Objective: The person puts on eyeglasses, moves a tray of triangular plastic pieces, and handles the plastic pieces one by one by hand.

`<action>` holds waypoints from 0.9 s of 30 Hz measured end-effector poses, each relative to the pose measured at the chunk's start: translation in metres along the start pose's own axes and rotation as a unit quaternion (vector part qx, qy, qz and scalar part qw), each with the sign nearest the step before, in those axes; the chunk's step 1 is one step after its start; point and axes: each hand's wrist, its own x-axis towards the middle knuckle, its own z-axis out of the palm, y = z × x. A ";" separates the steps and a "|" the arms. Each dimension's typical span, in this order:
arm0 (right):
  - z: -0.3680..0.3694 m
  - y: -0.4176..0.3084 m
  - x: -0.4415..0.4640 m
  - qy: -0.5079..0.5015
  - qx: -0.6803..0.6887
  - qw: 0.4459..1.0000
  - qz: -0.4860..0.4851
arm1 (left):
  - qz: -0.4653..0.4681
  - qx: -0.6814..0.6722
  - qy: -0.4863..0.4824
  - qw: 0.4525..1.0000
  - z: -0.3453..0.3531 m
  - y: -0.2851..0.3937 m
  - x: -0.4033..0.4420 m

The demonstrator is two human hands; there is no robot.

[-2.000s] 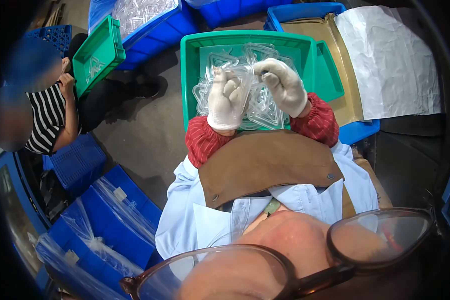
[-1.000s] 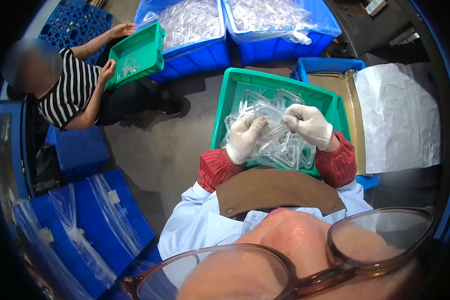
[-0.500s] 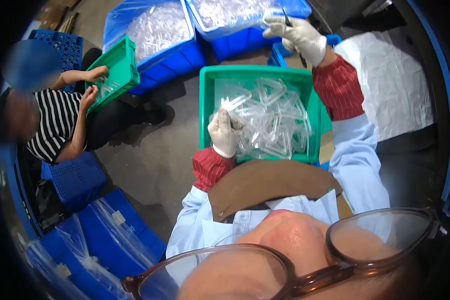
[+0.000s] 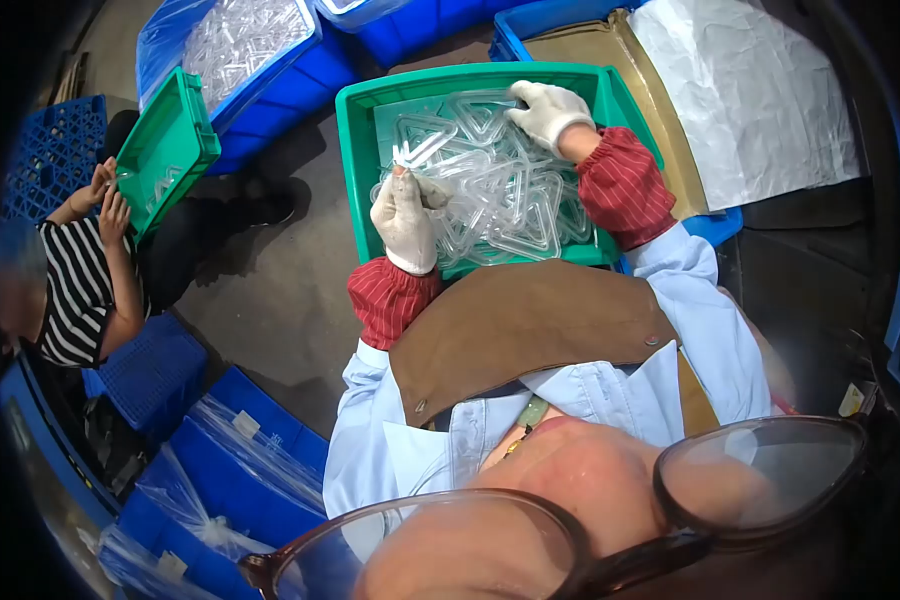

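Left hand (image 4: 407, 225) pinches clear plastic (image 4: 428, 148); right hand (image 4: 553, 112) half-curled over triangles (image 4: 525, 205).

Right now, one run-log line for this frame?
left gloved hand: pinching clear plastic piece | right gloved hand: at clear triangular frames, grip unclear | frames: piled in green bin

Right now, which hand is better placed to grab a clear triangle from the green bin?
Probably the right hand: it reaches to the clear plastic triangles in the green bin. The left hand is busy pinching a clear plastic piece.
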 end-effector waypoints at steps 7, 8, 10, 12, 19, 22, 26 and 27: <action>0.008 -0.029 0.001 0.050 -0.017 0.999 0.000 | 0.010 0.006 0.006 1.000 0.000 0.003 -0.004; -0.001 -0.034 0.002 0.008 -0.044 0.999 0.006 | 0.011 0.008 0.005 1.000 0.000 0.003 -0.005; -0.004 -0.037 0.008 -0.052 -0.068 0.996 0.003 | 0.015 0.010 0.002 1.000 0.000 0.003 -0.004; -0.006 -0.031 0.011 -0.046 -0.039 0.998 -0.030 | 0.021 0.011 -0.002 1.000 0.000 0.002 -0.005; 0.029 -0.012 0.020 0.016 0.141 0.989 -0.049 | 0.014 0.006 -0.004 1.000 0.004 0.004 -0.008; 0.007 -0.033 0.012 -0.020 0.005 1.000 -0.021 | 0.007 0.042 0.007 0.999 0.003 0.006 -0.010; 0.011 -0.032 0.017 -0.019 -0.043 0.998 -0.043 | 0.021 0.014 -0.005 1.000 0.000 0.002 -0.010; 0.010 -0.028 0.015 0.000 0.011 0.999 -0.052 | 0.022 0.009 -0.005 1.000 -0.001 0.001 -0.011</action>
